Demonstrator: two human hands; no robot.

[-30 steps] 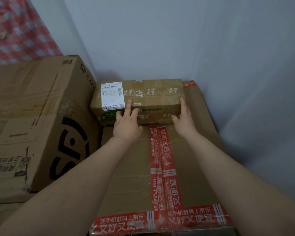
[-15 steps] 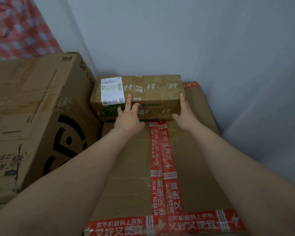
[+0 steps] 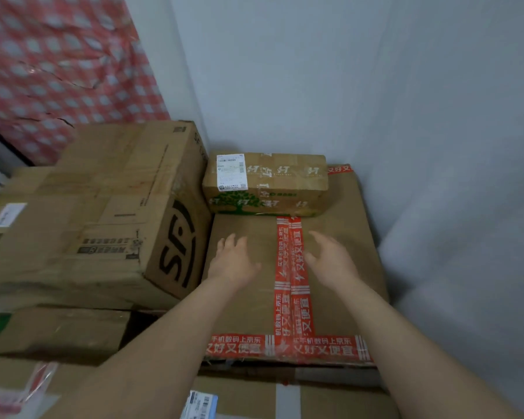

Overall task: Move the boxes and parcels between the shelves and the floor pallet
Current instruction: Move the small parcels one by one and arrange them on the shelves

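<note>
Holds nothing in either grip: left grip (image 3: 233,261) and right grip (image 3: 330,261) both spread open, fingers relaxed, over the top of the big taped box (image 3: 345,225), apart from the small parcel (image 3: 273,184). Finds that parcel lying flat at the back of the taped box's top, near the wall (image 3: 315,86) and just beside the tall SF box (image 3: 103,207) on the left; cannot tell whether touching either.

Cannot tell whether set down for good or about to be taken up. Either way, several ways to go wrong:

- If reaching in again: probably little room for fingers on the left end, crowded by the SF box, so likely a one-sided hold and a tilt or drop.
- Glossy tape wrap on the parcel: may slip out of bare fingers.
- If dragging forward instead of lifting: may catch on the red tape (image 3: 288,313) or scuff the white label (image 3: 231,172).
- If leaning weight on the taped box: may dent the lid and tip the parcel.
- If shifting the taped box first: may carry the loose parcel off the back or side.
</note>
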